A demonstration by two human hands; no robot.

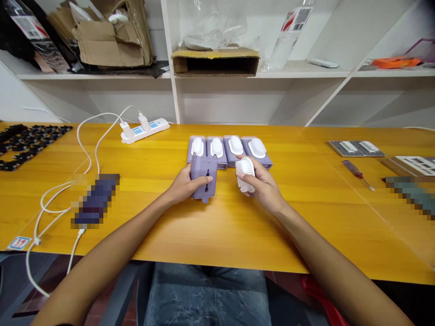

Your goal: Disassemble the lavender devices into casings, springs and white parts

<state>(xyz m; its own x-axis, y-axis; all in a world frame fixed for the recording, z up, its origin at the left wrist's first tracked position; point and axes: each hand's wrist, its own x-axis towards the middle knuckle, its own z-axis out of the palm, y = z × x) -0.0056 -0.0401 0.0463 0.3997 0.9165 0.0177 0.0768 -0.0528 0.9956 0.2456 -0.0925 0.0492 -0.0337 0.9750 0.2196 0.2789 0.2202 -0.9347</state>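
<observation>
Seen from where a person sits at a long, honey-yellow wooden worktop (pixel 231 235), white shelving (pixel 102 97) rises beyond its far edge, carrying a torn cardboard box (pixel 112 43). Near the middle of the far edge, four lilac plastic housings (pixel 231 159) lie side by side, each topped with a white oval piece. Closer to the person, at the worktop's centre, the two hands work just in front of that row.

The left hand (pixel 181 185) grips a fifth lilac housing (pixel 204 179), its long axis running from the near edge toward the far edge. The fingers wrap its left side, and the thumb lies across its face near a dark slot. The right hand (pixel 263 188) is just to the right, and its pressed-together fingers curl over a white oval cap (pixel 244 174), whose long axis tilts toward the housing. The cap is nearer the right hand, and a gap separates it from the housing. Whether anything lies beneath the cap is hard to tell.

Toward the right edge, a red-handled screwdriver (pixel 356 173) lies beside a metal plate (pixel 356 148). A white power strip (pixel 146 130) sits toward the far left. No brand or writing is legible.
</observation>
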